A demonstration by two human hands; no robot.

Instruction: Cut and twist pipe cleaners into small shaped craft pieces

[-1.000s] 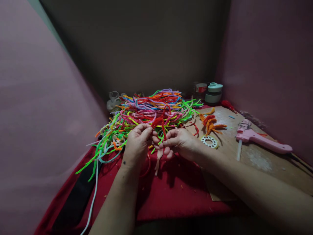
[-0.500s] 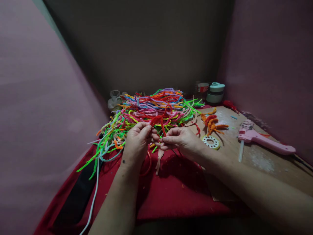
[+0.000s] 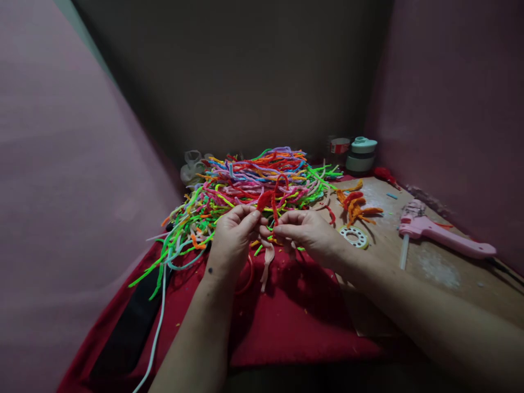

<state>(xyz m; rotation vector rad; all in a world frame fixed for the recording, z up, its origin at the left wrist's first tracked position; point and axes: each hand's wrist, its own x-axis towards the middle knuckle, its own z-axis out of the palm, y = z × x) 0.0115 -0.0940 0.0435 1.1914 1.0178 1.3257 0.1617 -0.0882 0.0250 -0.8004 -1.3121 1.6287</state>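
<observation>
A red pipe cleaner [image 3: 274,203], bent into a loop, is pinched between both of my hands above the table. My left hand [image 3: 240,229] closes its thumb and fingers on the folded left part. Across from it, my right hand [image 3: 305,232] pinches the lower right end, its fingertips close to the left ones. Behind the hands lies a big heap of pipe cleaners [image 3: 254,169] in many colours. Just below the fingers is a pale pink strip [image 3: 267,267] on the red cloth [image 3: 282,333]. My fingers partly hide the red piece's lower end.
On the board [image 3: 393,289] at right are a pink glue gun [image 3: 442,232] with a glue stick, a tape roll [image 3: 354,237] and an orange pipe-cleaner bundle [image 3: 358,207]. A lidded jar [image 3: 361,155] stands behind. At left are a black phone-like slab [image 3: 126,327] and a white cable [image 3: 158,333].
My left hand has shifted slightly right with the folded red part. The red loop stands a little narrower and more upright, and my right hand has barely moved.
</observation>
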